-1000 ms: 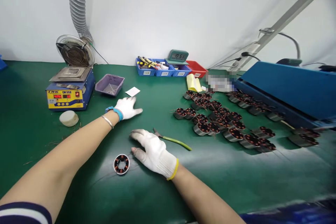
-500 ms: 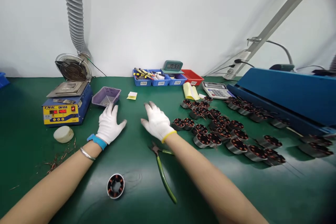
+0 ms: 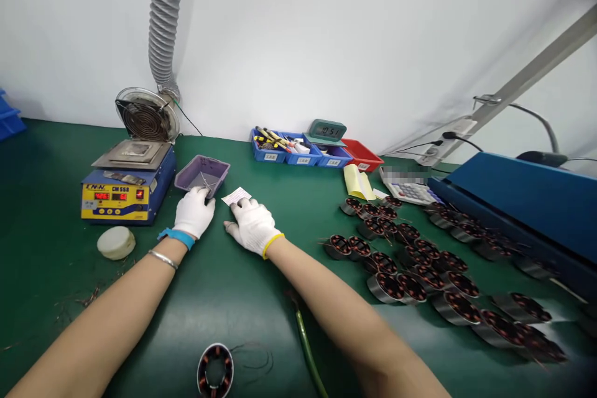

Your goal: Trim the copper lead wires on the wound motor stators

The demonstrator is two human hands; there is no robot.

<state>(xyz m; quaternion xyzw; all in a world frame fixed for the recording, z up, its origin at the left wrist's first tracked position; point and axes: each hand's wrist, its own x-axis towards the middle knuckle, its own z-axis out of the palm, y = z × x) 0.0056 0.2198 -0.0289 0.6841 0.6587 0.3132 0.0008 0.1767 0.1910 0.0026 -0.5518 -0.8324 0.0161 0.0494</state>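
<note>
The left hand (image 3: pixel 194 212), in a white glove with a blue band at the wrist, lies on the green worktop (image 3: pixel 56 286) right at the near edge of the purple tray (image 3: pixel 202 175); its fingers are curled loosely together, and whether they pinch anything cannot be told. The right hand (image 3: pixel 252 226), also gloved in white, with a yellow cuff, rests palm down just beside it, fingers held close together, the fingertips touching the near edge of the small white card (image 3: pixel 236 196) that lies flat on the worktop beside the tray.

Largest on the worktop is the blue machine (image 3: pixel 527 199) along the right side. On the left stands the blue and yellow solder pot (image 3: pixel 125 189) with red digits on its front, a round wire-grilled fan (image 3: pixel 147 115) behind it and a ribbed grey hose (image 3: pixel 163 18) rising up the wall. A scatter of copper-wound stators (image 3: pixel 410 267) spreads between the right forearm and the blue machine. Against the wall sit blue bins (image 3: pixel 298 150) holding tools, a red bin (image 3: pixel 362 155), and a green digital clock (image 3: pixel 328 131). A calculator (image 3: pixel 410 191) and a yellow pad (image 3: pixel 358 182) lie beyond the stators. A white round puck (image 3: pixel 116 242) sits in front of the solder pot. Close to the camera lie one single stator (image 3: pixel 215 370) and green-handled cutters (image 3: pixel 308 348).
</note>
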